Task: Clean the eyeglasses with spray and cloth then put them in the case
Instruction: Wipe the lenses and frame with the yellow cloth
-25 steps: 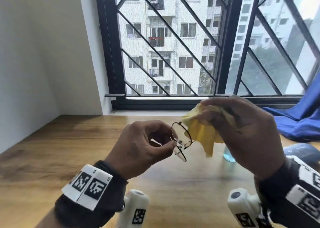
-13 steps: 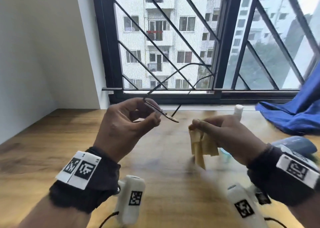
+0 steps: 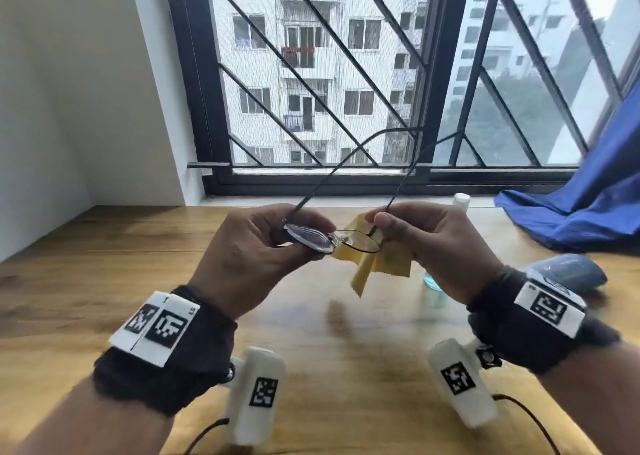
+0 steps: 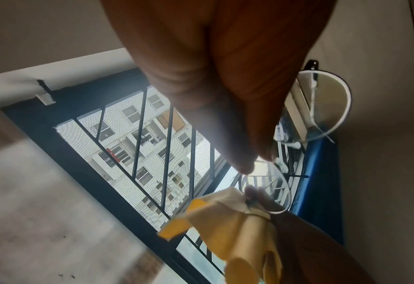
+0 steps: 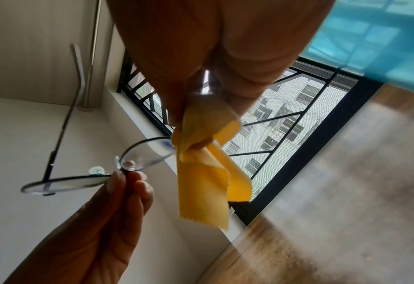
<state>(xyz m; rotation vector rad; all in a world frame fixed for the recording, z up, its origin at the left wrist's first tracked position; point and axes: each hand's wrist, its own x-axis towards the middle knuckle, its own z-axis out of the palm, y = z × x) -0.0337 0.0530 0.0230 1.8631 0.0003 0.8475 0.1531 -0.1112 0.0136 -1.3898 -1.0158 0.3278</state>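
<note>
The thin black-rimmed eyeglasses [image 3: 349,241] are held level above the wooden table [image 3: 104,281], with their temples pointing away at the window. My left hand [image 3: 313,238] pinches the left lens between thumb and fingers. My right hand [image 3: 384,224] grips the folded yellow cloth [image 3: 381,269] and pinches it against the outer end of the right lens. In the right wrist view the cloth [image 5: 205,173] hangs beside the lens [image 5: 147,155], and the left fingertips [image 5: 128,188] hold the bridge area. The spray bottle [image 3: 461,200] stands mostly hidden behind my right hand. The blue-grey case [image 3: 571,273] lies shut at the right.
A crumpled blue fabric [image 3: 571,219] lies on the table's far right by the window. The barred window [image 3: 311,91] and its sill run along the back edge, and a white wall [image 3: 69,108] closes the left side. Bare wood stretches at left.
A second ago the right hand rubbed a lens with the cloth. It then drew away while the left hand tipped the glasses flat. Now it has returned and pinches the right lens.
</note>
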